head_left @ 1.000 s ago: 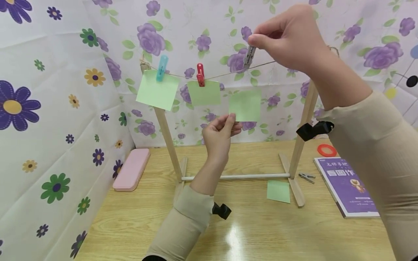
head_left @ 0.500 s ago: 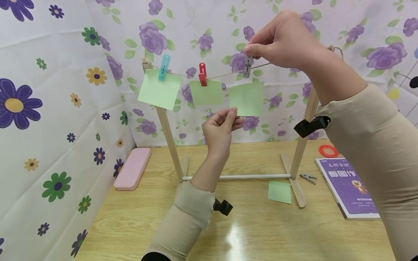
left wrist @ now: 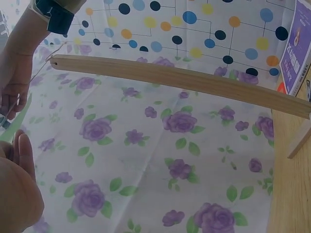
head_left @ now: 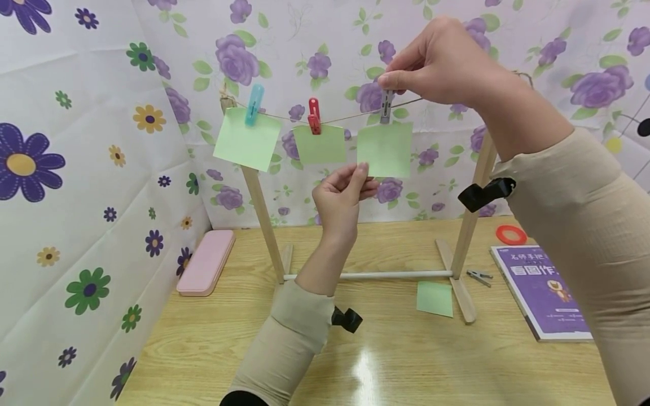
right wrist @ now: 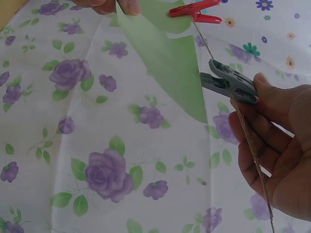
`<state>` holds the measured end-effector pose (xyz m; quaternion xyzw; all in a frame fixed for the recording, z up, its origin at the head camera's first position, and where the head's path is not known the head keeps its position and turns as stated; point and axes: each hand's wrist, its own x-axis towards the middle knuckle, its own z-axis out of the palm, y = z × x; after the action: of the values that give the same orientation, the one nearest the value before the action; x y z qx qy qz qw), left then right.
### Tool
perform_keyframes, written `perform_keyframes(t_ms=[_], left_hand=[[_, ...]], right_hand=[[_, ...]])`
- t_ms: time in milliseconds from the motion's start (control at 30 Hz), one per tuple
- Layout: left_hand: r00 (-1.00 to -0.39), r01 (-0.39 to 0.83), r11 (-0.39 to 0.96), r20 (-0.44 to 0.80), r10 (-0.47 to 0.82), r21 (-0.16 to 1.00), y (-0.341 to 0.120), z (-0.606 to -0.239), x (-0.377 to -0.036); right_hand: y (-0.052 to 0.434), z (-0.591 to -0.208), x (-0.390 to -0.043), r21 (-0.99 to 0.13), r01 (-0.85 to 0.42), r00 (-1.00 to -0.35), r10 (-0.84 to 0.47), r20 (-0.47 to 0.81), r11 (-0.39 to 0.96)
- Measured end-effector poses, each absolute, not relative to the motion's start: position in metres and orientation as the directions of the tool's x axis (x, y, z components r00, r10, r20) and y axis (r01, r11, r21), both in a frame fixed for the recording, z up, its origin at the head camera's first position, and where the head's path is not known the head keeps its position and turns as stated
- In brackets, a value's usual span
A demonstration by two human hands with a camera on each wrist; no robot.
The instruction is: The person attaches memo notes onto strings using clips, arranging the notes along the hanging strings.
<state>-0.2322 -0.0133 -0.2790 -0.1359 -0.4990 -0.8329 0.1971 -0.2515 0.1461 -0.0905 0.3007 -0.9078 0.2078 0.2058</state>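
Fingers of the right hand (head_left: pixel 447 62) pinch a grey clothespin (head_left: pixel 386 106) at the string (head_left: pixel 350 117), its tip at the top edge of a green sticky note (head_left: pixel 384 149). Left hand (head_left: pixel 341 194) fingertips pinch that note's lower left corner. 2 more green notes hang to the left under a blue clothespin (head_left: pixel 254 104) and a red clothespin (head_left: pixel 313 115) on the wooden rack (head_left: pixel 261 214).

Grey peg (right wrist: pixel 227 81) at green note (right wrist: pixel 167 63)

Pink case (head_left: pixel 205 263), purple book (head_left: pixel 542 293), red ring (head_left: pixel 510 234), loose green note (head_left: pixel 434 298) on table (head_left: pixel 406 361)
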Motion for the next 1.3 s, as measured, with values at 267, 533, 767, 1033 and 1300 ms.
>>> perform_keyframes(t_ms=[267, 533, 767, 1033, 1300], left_hand=[[-0.885, 0.463, -0.458, 0.418, -0.204, 0.758, -0.0126, -0.2752, -0.2313], [-0.876, 0.477, -0.489, 0.443, -0.192, 0.73, -0.0143, -0.2759, -0.2313], [-0.872, 0.479, -0.5, 0.454, -0.181, 0.721, -0.0148, -0.2755, -0.232], [-0.867, 0.481, -0.509, 0.472, -0.158, 0.714, -0.0131, -0.2783, -0.2334], [-0.868, 0.482, -0.498, 0.469, -0.162, 0.721, -0.0129, -0.281, -0.2336]], right_hand=[[0.1441, -0.0897, -0.2499, -0.252, -0.635, -0.737, -0.474, 0.482, 0.73], [0.1439, -0.0907, -0.2501, -0.266, -0.652, -0.732, -0.499, 0.464, 0.71], [0.1433, -0.0909, -0.2493, -0.267, -0.665, -0.729, -0.527, 0.436, 0.698], [0.1445, -0.0898, -0.2491, -0.274, -0.665, -0.738, -0.556, 0.382, 0.695], [0.1456, -0.0888, -0.2486, -0.307, -0.663, -0.748, -0.583, 0.318, 0.683]])
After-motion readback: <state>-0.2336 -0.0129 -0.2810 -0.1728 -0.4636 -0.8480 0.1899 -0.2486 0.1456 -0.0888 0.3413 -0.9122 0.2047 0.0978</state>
